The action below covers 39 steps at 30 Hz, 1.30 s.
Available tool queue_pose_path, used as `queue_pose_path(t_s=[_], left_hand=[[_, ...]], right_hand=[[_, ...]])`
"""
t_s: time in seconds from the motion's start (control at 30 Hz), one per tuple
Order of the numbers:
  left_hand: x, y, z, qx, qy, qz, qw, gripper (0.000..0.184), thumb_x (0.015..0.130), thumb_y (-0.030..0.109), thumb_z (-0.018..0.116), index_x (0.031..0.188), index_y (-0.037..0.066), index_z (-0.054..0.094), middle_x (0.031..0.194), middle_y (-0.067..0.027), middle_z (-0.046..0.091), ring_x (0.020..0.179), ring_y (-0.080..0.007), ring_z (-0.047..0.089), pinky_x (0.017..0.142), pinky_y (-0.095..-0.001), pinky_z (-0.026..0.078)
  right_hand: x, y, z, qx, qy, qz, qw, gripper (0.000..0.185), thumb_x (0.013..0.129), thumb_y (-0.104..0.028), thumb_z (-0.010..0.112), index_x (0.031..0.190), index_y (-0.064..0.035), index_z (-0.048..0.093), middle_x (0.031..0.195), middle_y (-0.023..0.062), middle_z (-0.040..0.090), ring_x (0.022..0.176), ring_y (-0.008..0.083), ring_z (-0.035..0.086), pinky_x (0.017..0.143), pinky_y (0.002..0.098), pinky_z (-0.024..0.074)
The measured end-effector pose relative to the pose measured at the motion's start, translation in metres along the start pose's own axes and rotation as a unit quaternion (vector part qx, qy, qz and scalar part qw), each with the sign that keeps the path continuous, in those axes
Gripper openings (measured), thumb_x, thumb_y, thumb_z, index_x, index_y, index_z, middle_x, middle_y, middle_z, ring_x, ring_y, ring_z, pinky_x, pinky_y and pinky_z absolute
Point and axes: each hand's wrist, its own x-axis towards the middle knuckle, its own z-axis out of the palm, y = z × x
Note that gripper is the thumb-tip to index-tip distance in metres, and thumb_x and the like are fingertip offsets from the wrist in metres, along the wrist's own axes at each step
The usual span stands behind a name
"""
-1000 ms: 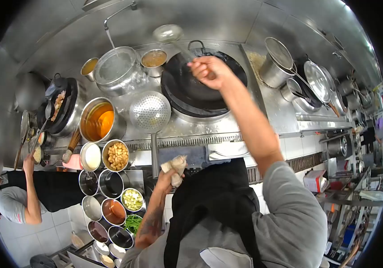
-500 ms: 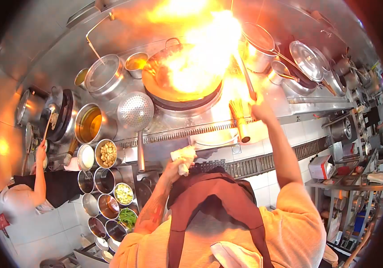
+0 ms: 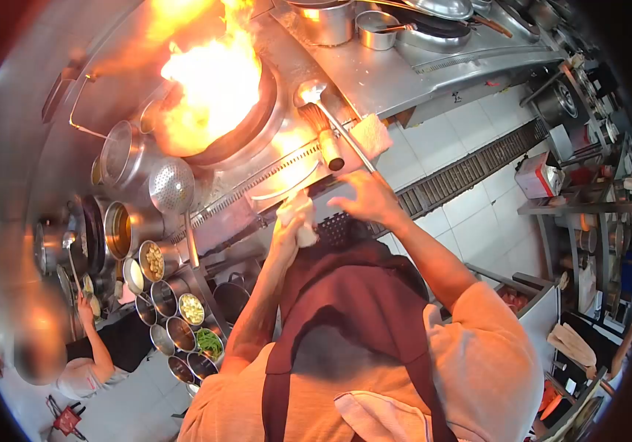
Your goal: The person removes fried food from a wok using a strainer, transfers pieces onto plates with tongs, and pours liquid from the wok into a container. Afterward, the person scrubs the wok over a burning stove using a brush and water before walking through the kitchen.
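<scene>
Flames rise from the wok (image 3: 263, 110) on the stove and hide its inside. My left hand (image 3: 286, 234) is closed around a folded pale cloth (image 3: 305, 230) in front of the stove's edge. To its right, my right hand (image 3: 371, 199) is open with fingers apart, close to the handle end of a ladle (image 3: 347, 136). That ladle rests across the stove edge, its bowl up near the wok. Beside it lies a bamboo wok brush (image 3: 323, 140), next to a pinkish folded cloth (image 3: 372, 135).
A perforated skimmer (image 3: 171, 186) lies left of the wok, by a pot of amber liquid (image 3: 118, 228). Several metal containers, one with greens (image 3: 209, 342), stand lower left. A co-worker's hand (image 3: 85, 309) holds a ladle at far left. Shelving (image 3: 544, 210) stands right.
The ladle has come out of the wok onto the stove edge, and my right hand has opened and drawn back from it. My view has turned, shifting the wok left.
</scene>
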Motion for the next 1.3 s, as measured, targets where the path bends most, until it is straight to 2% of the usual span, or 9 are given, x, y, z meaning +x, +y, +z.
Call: queue_pose_path(t_s=[0.17, 0.3, 0.43, 0.5, 0.57, 0.7, 0.97, 1.13, 1.3], left_hand=[[-0.025, 0.032, 0.019, -0.285, -0.004, 0.144, 0.947, 0.049, 0.099, 0.037, 0.042, 0.136, 0.005, 0.039, 0.131, -0.0098, 0.052, 0.12, -0.0214, 0.05, 0.102, -0.0362, 0.038], [-0.077, 0.057, -0.003, -0.267, 0.097, 0.099, 0.954, 0.043, 0.097, 0.028, 0.051, 0.131, 0.003, 0.046, 0.122, -0.0101, 0.058, 0.111, -0.02, 0.057, 0.094, -0.0356, 0.045], [-0.116, 0.071, -0.016, 0.007, 0.192, 0.24, 0.951, 0.024, 0.093, 0.014, 0.059, 0.112, -0.001, 0.062, 0.096, -0.0031, 0.067, 0.083, -0.0083, 0.061, 0.075, -0.0243, 0.048], [-0.131, 0.076, -0.029, 0.15, 0.249, 0.252, 0.923, 0.021, 0.093, 0.013, 0.058, 0.109, -0.001, 0.063, 0.089, -0.0003, 0.066, 0.079, -0.0053, 0.057, 0.072, -0.0223, 0.045], [-0.151, 0.082, -0.049, 0.113, 0.276, 0.253, 0.92, 0.018, 0.093, 0.012, 0.058, 0.105, 0.001, 0.064, 0.086, 0.0008, 0.065, 0.077, -0.0048, 0.056, 0.069, -0.0219, 0.045], [-0.183, 0.065, -0.139, 0.246, 0.346, 0.186, 0.886, 0.014, 0.089, 0.014, 0.065, 0.092, 0.0, 0.066, 0.078, -0.0002, 0.066, 0.067, -0.0059, 0.056, 0.061, -0.0228, 0.046], [-0.227, 0.028, -0.161, -0.218, 0.16, 0.056, 0.961, 0.034, 0.092, 0.013, 0.059, 0.12, -0.004, 0.053, 0.118, -0.0165, 0.06, 0.108, -0.0281, 0.06, 0.091, -0.0423, 0.052], [-0.184, -0.002, -0.103, -0.179, 0.156, 0.013, 0.971, 0.037, 0.091, 0.009, 0.055, 0.126, -0.003, 0.048, 0.124, -0.0176, 0.055, 0.114, -0.0321, 0.056, 0.097, -0.0471, 0.047], [-0.149, -0.022, -0.087, -0.224, 0.183, 0.116, 0.95, 0.032, 0.09, 0.01, 0.059, 0.117, -0.007, 0.053, 0.112, -0.0173, 0.061, 0.106, -0.029, 0.06, 0.092, -0.0418, 0.05]], right_hand=[[0.009, -0.054, 0.026, 0.353, -0.112, 0.005, 0.929, 0.032, 0.085, -0.015, 0.068, 0.111, 0.0002, 0.057, 0.103, 0.0074, 0.062, 0.093, 0.0147, 0.059, 0.085, 0.0303, 0.0479], [0.001, -0.083, 0.01, 0.66, -0.224, 0.145, 0.703, 0.049, 0.091, -0.019, 0.062, 0.133, -0.0023, 0.045, 0.125, 0.0101, 0.057, 0.114, 0.0205, 0.056, 0.094, 0.04, 0.047], [-0.006, -0.065, 0.065, 0.71, -0.245, 0.269, 0.603, 0.054, 0.093, -0.033, 0.057, 0.136, -0.0037, 0.042, 0.131, 0.0117, 0.053, 0.119, 0.0254, 0.054, 0.093, 0.0444, 0.0474], [-0.014, -0.093, 0.065, 0.803, -0.28, 0.25, 0.463, 0.058, 0.093, -0.042, 0.052, 0.136, -0.0048, 0.042, 0.131, 0.0124, 0.053, 0.118, 0.0283, 0.054, 0.093, 0.0462, 0.0479], [-0.009, -0.107, 0.077, 0.791, -0.285, 0.26, 0.475, 0.055, 0.092, -0.035, 0.057, 0.136, -0.0054, 0.044, 0.128, 0.0114, 0.055, 0.113, 0.0268, 0.057, 0.091, 0.0471, 0.0489], [0.009, -0.065, 0.105, 0.398, -0.173, 0.183, 0.882, 0.024, 0.087, -0.02, 0.067, 0.104, -0.0033, 0.066, 0.09, 0.0029, 0.068, 0.079, 0.012, 0.064, 0.063, 0.0281, 0.0521], [0.032, -0.143, 0.043, 0.283, -0.221, 0.132, 0.924, 0.029, 0.085, -0.023, 0.07, 0.098, 0.0024, 0.065, 0.085, 0.0079, 0.068, 0.076, 0.0134, 0.063, 0.068, 0.0293, 0.0504], [0.019, -0.185, 0.083, -0.024, -0.17, 0.009, 0.985, 0.039, 0.076, -0.032, 0.072, 0.098, -0.0018, 0.063, 0.082, 0.0166, 0.067, 0.075, 0.0274, 0.066, 0.069, 0.0361, 0.0506], [-0.006, -0.195, 0.118, 0.35, -0.336, 0.087, 0.87, 0.025, 0.085, -0.022, 0.059, 0.093, 0.0011, 0.066, 0.081, 0.0175, 0.069, 0.077, 0.0271, 0.069, 0.073, 0.0395, 0.0537]])
